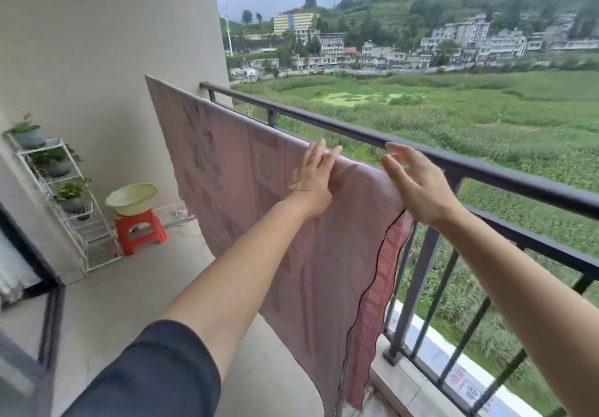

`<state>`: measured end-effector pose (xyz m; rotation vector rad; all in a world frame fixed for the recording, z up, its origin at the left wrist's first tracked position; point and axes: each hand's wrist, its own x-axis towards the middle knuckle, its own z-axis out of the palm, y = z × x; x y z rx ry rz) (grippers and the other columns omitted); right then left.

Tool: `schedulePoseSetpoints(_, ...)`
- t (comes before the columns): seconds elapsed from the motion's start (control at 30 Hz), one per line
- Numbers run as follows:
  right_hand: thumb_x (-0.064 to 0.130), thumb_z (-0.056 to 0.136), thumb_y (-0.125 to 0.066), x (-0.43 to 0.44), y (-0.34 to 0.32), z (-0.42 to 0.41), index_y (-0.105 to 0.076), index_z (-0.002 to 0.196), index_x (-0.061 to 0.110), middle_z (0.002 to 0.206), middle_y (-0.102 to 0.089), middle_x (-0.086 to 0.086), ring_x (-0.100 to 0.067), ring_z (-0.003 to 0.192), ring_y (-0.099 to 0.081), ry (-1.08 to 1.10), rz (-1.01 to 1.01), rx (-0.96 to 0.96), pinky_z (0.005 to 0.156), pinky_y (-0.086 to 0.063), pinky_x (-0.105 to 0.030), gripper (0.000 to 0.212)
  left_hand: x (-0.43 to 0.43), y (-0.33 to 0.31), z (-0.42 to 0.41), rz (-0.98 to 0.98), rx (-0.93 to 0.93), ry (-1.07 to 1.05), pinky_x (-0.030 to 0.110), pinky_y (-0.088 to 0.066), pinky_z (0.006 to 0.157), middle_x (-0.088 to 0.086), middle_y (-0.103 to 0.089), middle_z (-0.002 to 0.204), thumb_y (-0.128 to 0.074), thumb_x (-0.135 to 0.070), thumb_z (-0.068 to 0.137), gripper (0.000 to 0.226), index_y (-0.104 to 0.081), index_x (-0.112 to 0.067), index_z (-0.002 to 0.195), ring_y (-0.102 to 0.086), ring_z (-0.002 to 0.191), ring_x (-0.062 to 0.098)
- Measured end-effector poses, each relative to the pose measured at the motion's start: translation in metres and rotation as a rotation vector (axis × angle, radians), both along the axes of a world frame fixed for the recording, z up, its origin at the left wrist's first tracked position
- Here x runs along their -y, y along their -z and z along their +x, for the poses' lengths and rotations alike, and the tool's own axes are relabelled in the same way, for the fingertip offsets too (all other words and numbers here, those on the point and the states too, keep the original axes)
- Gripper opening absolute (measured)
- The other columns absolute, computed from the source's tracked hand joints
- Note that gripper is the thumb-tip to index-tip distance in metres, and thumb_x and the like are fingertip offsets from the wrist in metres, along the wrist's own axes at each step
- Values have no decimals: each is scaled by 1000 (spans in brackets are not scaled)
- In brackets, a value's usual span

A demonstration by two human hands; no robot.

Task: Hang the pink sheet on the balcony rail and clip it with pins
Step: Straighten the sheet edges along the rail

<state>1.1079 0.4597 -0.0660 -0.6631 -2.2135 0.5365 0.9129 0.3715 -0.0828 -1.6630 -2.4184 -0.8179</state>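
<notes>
1. a pale basin (131, 198) sits on a red stool (141, 232) by the wall; its inside is hidden from this angle.
2. left of it, a white rack (81, 222) carries three pots (30, 138) on separate shelves, and each holds a green plant (69, 189).
3. the sheet (233, 173) is draped over the rail (486, 172) and hangs down the balcony side almost to the floor. a darker pink layer shows behind its right edge, and its far left corner stands up above the rail.
4. the left hand (312, 183) lies palm-down on the sheet's fold at the top of the rail. its fingers are straight and close together, pressing flat and gripping nothing. the arm is stretched out, with a dark sleeve (146, 374) at the upper arm.
5. the right hand (418, 186) is at the sheet's right edge, fingers loosely spread and pointing toward the rail, holding nothing. whether its heel touches the cloth cannot be told.
</notes>
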Motion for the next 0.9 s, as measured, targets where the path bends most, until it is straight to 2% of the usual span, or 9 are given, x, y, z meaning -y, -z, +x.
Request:
schedulePoseSetpoints(0.07, 61, 97, -39, 12, -5, -8, -51, 138, 24, 125, -63, -1, -22, 111, -62, 59, 126, 237, 93, -48, -37, 57, 3, -3, -12, -73, -18, 44, 48, -14, 116, -14, 9, 163, -39, 12, 74, 100, -10, -44, 152, 14, 148, 6)
schedulePoseSetpoints(0.1, 59, 98, -37, 17, -6, -11, -59, 125, 24, 118, -68, -4, -28, 109, -64, 82, 167, 335, 86, -50, -37, 49, 6, -3, -17, -88, -37, 60, 48, -15, 116, -14, 9, 163, -39, 11, 74, 101, -8, -45, 152, 14, 148, 6)
schedulePoseSetpoints(0.17, 54, 100, -32, 26, -7, -15, -59, 97, 22, 96, -70, -8, -33, 92, -64, 129, 158, 419, 71, -48, -37, 43, 14, -3, -26, -120, -68, 93, 46, -17, 117, -14, 10, 163, -40, 9, 75, 101, -4, -45, 152, 13, 149, 6)
schedulePoseSetpoints(0.27, 47, 99, -30, 37, -12, -24, -51, 87, 19, 99, -68, -14, -31, 84, -57, 302, 141, 492, 69, -44, -39, 37, 28, -4, -39, -146, -67, 148, 42, -20, 119, -11, 7, 164, -42, 2, 78, 96, -5, -43, 154, 3, 150, 11)
schedulePoseSetpoints(0.33, 37, 95, -34, 47, -15, -35, -56, 101, 17, 112, -65, -16, -31, 91, -58, 396, 200, 491, 74, -45, -40, 30, 40, -1, -49, -168, -82, 143, 40, -17, 120, -7, 2, 165, -41, -2, 81, 89, -7, -39, 155, -5, 150, 15)
schedulePoseSetpoints(0.43, 30, 92, -40, 65, -22, -66, -50, 136, 15, 130, -58, -18, -37, 114, -58, 414, 298, 498, 85, -45, -44, 48, 61, 9, -73, -188, -158, 94, 43, -9, 121, -1, -1, 165, -38, -6, 87, 78, -11, -32, 156, 1, 151, 17)
schedulePoseSetpoints(0.57, 41, 95, -40, 76, -25, -118, -53, 132, 15, 128, -57, -16, -36, 116, -54, 435, 405, 539, 94, -42, -46, 47, 91, 18, -128, -198, -172, 24, 47, -7, 121, 3, 0, 165, -34, -30, 101, 58, -14, -29, 156, 0, 151, 21)
schedulePoseSetpoints(0.63, 47, 97, -40, 77, -21, -149, -47, 141, 17, 134, -54, -16, -36, 121, -52, 415, 421, 539, 99, -41, -47, 54, 105, 22, -162, -176, -173, -39, 49, -6, 121, 4, -1, 165, -31, -40, 102, 57, -15, -28, 155, -1, 151, 22)
schedulePoseSetpoints(0.9, 60, 95, -33, 53, 6, -309, -26, 155, 18, 147, -42, -22, -41, 135, -38, 468, 498, 663, 111, -26, -56, 74, 148, 40, -330, -50, -216, -341, 50, -12, 119, 7, -8, 164, -28, -52, 100, 61, -17, -26, 155, -8, 150, 25)
